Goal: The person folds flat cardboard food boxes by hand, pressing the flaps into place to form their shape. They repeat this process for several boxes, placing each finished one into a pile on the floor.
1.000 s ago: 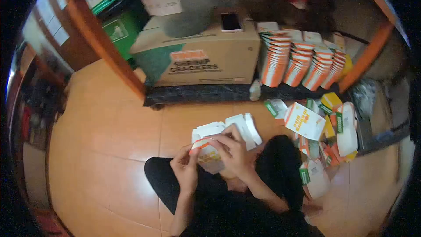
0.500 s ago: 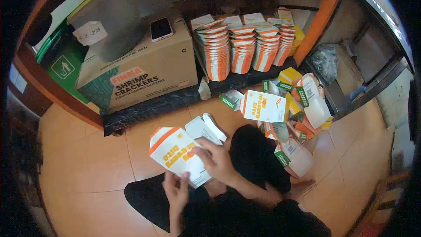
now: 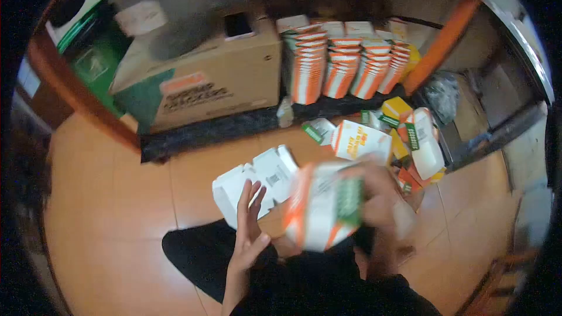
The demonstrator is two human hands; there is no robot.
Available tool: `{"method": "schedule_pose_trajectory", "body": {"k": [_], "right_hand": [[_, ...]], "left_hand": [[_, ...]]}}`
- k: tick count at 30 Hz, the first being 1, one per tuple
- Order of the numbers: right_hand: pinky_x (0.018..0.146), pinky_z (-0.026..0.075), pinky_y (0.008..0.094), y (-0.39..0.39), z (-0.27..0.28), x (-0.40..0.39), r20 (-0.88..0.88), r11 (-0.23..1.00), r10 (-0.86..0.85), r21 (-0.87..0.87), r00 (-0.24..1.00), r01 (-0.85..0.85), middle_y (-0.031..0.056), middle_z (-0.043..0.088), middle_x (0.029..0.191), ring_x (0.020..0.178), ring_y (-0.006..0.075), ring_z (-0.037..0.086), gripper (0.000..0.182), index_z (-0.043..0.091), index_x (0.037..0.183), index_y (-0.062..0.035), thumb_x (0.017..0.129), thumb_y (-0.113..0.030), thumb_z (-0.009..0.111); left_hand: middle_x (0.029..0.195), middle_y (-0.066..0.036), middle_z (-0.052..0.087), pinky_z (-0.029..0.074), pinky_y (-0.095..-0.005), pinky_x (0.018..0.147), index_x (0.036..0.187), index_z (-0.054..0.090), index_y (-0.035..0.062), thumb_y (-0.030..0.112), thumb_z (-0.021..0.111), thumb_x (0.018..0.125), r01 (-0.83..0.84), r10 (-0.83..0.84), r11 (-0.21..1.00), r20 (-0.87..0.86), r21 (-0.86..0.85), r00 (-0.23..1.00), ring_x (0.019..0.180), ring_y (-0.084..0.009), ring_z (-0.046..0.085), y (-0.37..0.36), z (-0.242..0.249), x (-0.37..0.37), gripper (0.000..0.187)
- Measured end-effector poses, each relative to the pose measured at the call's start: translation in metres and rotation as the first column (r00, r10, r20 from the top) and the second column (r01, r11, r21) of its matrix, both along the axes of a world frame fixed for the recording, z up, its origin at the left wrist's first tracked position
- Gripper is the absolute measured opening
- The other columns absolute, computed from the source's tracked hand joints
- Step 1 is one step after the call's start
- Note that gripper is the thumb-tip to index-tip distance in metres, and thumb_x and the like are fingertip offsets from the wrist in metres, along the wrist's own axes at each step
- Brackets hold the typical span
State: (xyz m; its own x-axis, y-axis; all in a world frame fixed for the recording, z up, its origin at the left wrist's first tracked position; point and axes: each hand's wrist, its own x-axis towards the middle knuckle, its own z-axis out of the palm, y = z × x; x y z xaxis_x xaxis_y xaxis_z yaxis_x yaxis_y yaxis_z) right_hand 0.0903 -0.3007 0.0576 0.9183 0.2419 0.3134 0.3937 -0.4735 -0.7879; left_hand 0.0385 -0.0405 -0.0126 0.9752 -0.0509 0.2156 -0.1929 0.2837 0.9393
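Observation:
My right hand (image 3: 379,199), smeared by motion, grips a folded paper food carton (image 3: 319,205) in white, orange and green over my lap. The carton is blurred too, its green panel towards my fingers. My left hand (image 3: 252,234) is held up to the left of the carton, fingers spread, holding nothing. Just behind its fingertips a white flattened carton (image 3: 272,167) lies on the floor with its printed side partly showing. Right of the held carton is a loose pile, with a white carton (image 3: 363,140) lettered in yellow on it.
Tall stacks of flat orange-and-white cartons (image 3: 307,73) stand on a black ledge (image 3: 216,126). Left of them is a big cardboard box (image 3: 234,76) with a phone (image 3: 239,25) on top. A green bin (image 3: 88,61) and an orange post (image 3: 442,44) flank the area.
The carton has gone from both hands to my right hand, moving right and turning to show its green panel. My left hand has let go and opened. The view has shifted slightly.

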Motion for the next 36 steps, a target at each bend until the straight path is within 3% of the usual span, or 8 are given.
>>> {"method": "schedule_pose_trajectory", "body": {"k": [5,7,10,21,26,29,32,36], "right_hand": [[0.102,0.034,0.0475,-0.029,0.076,0.003,0.794,0.470,-0.312,-0.348,0.522,0.811,0.0189,0.054,0.126,0.117,0.0343,0.050,0.044,0.051,0.131,-0.0030,0.091,-0.018,0.059],[0.102,0.034,0.0482,-0.002,0.056,0.008,0.369,0.824,-0.481,-0.120,0.795,0.554,0.0215,0.052,0.128,0.121,0.0359,0.048,0.043,0.053,0.129,-0.0041,0.089,-0.017,0.062],[0.095,0.041,0.0442,0.072,0.006,0.022,0.203,0.986,-0.036,-0.150,0.979,0.067,0.0185,0.057,0.117,0.107,0.0339,0.055,0.036,0.060,0.116,-0.0040,0.083,-0.016,0.068],[0.090,0.049,0.0500,0.283,-0.271,0.012,-0.396,0.766,0.079,-0.563,0.915,-0.310,0.0317,0.040,0.133,0.112,0.0503,0.052,0.078,0.034,0.134,0.0029,0.081,-0.043,0.070],[0.079,0.051,0.0459,0.253,-0.295,0.047,-0.490,0.876,0.306,-0.191,0.816,-0.443,0.0254,0.061,0.105,0.094,0.0399,0.063,0.033,0.059,0.109,0.0011,0.081,-0.017,0.063],[0.076,0.050,0.0479,0.228,-0.296,0.051,-0.278,0.996,0.084,-0.010,0.957,-0.090,0.0232,0.064,0.090,0.087,0.0395,0.062,0.025,0.060,0.104,0.0019,0.080,-0.006,0.055],[0.072,0.050,0.0477,0.221,-0.180,0.003,0.036,0.993,0.004,-0.117,0.999,0.000,0.0224,0.062,0.085,0.079,0.0415,0.061,0.024,0.059,0.104,0.0013,0.081,0.000,0.052],[0.068,0.050,0.0448,0.210,-0.197,-0.014,0.203,0.990,0.008,-0.140,0.979,0.021,0.0204,0.061,0.082,0.077,0.0394,0.062,0.023,0.059,0.103,0.0006,0.081,0.001,0.053]], "left_hand": [[0.145,-0.013,0.038,0.031,-0.0434,0.108,0.142,0.037,0.0038,0.030,0.061,0.088,-0.253,0.253,0.967,-0.128,0.016,0.959,0.135,-0.0305,0.038,0.049,-0.018,-0.011,0.065],[0.135,-0.011,0.049,0.035,-0.0411,0.105,0.133,0.047,0.0025,0.023,0.058,0.090,-0.326,0.321,0.945,-0.201,0.007,0.925,0.128,-0.0270,0.046,0.073,-0.034,-0.016,0.049],[0.116,-0.012,0.058,0.044,-0.0340,0.094,0.118,0.056,-0.0004,0.013,0.052,0.091,-0.548,0.514,0.836,-0.335,-0.009,0.790,0.110,-0.0233,0.058,0.091,-0.050,-0.031,0.029],[0.088,-0.005,0.061,0.048,-0.0261,0.078,0.095,0.061,0.0019,0.008,0.049,0.093,-0.795,0.683,0.606,-0.485,-0.042,0.546,0.084,-0.0137,0.060,0.137,-0.096,-0.082,0.014],[0.089,-0.005,0.062,0.047,-0.0260,0.079,0.098,0.063,0.0022,0.010,0.048,0.093,-0.760,0.681,0.650,-0.457,0.016,0.572,0.085,-0.0136,0.061,0.136,-0.109,-0.071,0.017],[0.107,-0.010,0.062,0.046,-0.0291,0.088,0.116,0.058,0.0014,0.014,0.050,0.094,-0.590,0.516,0.807,-0.529,0.036,0.674,0.101,-0.0192,0.060,0.124,-0.114,-0.052,0.027],[0.130,-0.015,0.053,0.040,-0.0365,0.101,0.139,0.040,0.0023,0.019,0.051,0.096,-0.446,0.349,0.895,-0.594,-0.019,0.725,0.120,-0.0258,0.051,0.099,-0.098,-0.027,0.047],[0.141,-0.020,0.041,0.037,-0.0437,0.104,0.146,0.021,0.0027,0.018,0.054,0.096,-0.353,0.382,0.923,-0.259,0.153,0.887,0.127,-0.0311,0.043,0.069,-0.104,0.005,0.062]]}}
